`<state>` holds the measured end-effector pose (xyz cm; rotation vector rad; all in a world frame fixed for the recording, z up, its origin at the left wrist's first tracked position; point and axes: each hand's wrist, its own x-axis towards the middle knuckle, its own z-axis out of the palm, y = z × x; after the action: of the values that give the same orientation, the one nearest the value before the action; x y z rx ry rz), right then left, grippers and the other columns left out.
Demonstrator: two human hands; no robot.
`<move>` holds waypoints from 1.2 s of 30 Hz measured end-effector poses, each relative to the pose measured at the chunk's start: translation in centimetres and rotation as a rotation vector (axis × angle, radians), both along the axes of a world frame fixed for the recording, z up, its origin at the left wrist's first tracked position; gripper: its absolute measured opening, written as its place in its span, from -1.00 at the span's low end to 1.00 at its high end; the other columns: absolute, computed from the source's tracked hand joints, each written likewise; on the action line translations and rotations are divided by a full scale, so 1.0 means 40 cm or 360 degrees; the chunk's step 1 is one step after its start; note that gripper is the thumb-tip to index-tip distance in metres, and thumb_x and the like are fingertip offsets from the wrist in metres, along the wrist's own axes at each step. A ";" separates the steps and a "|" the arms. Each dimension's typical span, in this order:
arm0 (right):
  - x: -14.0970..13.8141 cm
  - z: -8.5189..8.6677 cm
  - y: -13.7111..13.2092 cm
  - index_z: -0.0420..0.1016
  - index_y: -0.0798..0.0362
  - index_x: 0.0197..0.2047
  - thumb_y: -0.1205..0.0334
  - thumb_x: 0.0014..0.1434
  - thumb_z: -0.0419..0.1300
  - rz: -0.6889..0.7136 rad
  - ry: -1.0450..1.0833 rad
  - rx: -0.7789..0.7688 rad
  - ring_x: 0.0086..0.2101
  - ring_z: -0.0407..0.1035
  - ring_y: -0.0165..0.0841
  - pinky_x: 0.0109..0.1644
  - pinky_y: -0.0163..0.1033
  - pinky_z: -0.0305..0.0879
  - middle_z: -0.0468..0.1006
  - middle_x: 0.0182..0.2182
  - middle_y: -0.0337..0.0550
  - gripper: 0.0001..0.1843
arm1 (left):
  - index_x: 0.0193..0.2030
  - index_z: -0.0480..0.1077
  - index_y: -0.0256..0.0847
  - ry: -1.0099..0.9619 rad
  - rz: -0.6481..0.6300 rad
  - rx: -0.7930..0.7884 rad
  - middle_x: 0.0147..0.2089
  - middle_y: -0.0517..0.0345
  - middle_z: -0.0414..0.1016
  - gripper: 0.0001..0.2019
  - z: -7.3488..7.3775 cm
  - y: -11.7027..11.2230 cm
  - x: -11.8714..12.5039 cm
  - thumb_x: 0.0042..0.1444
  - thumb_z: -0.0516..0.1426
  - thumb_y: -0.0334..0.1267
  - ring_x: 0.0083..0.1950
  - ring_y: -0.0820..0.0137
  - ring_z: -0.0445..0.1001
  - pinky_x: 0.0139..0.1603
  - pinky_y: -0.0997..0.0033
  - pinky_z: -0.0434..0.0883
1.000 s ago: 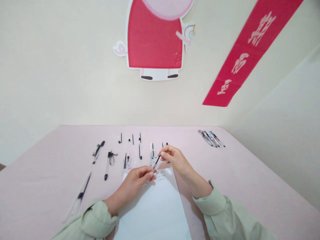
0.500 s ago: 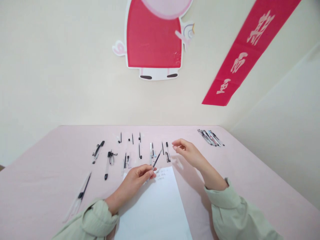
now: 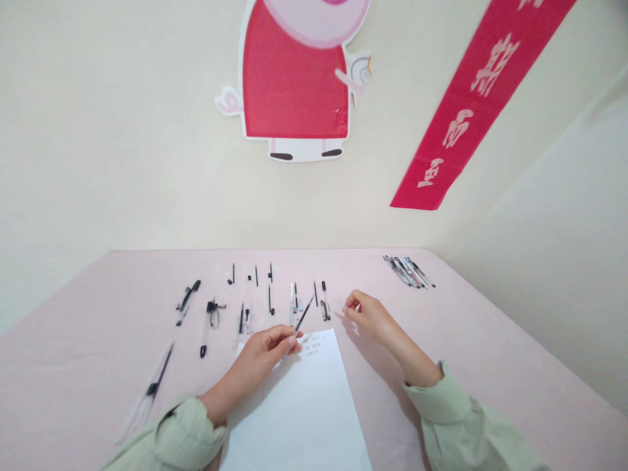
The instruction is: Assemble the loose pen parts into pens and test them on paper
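Dark refill (image 3: 305, 313) is slanting by the far edge of the paper (image 3: 294, 412), the left hand (image 3: 269, 350) gripping it. Off the paper's far-right corner, the right hand (image 3: 367, 313) is pinching a clear piece (image 3: 339, 303).

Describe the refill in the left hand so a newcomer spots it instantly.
On the pink table, find the white paper sheet with handwriting near its far edge. At that edge, the left hand pinches a slim, dark pen refill slanting up to the right. The neighbouring dark refills lie on the table; this one is held.
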<state>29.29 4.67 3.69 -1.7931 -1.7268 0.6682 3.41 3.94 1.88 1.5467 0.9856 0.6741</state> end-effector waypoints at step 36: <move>-0.128 0.073 0.050 0.52 0.05 -0.24 0.05 0.02 0.33 0.0157 0.1494 0.0075 -0.41 0.36 -0.45 -0.23 -0.27 0.34 0.49 -0.35 -0.21 -0.71 | -0.38 0.44 -0.23 -0.0051 -0.0032 -0.0027 -0.38 0.12 0.52 -0.74 0.016 -0.005 0.001 0.09 0.08 -0.07 -0.26 0.31 0.45 -0.14 0.36 0.35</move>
<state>24.17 6.68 6.60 -1.0582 -1.1506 1.2408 3.44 3.73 2.54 1.5243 0.9486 0.6732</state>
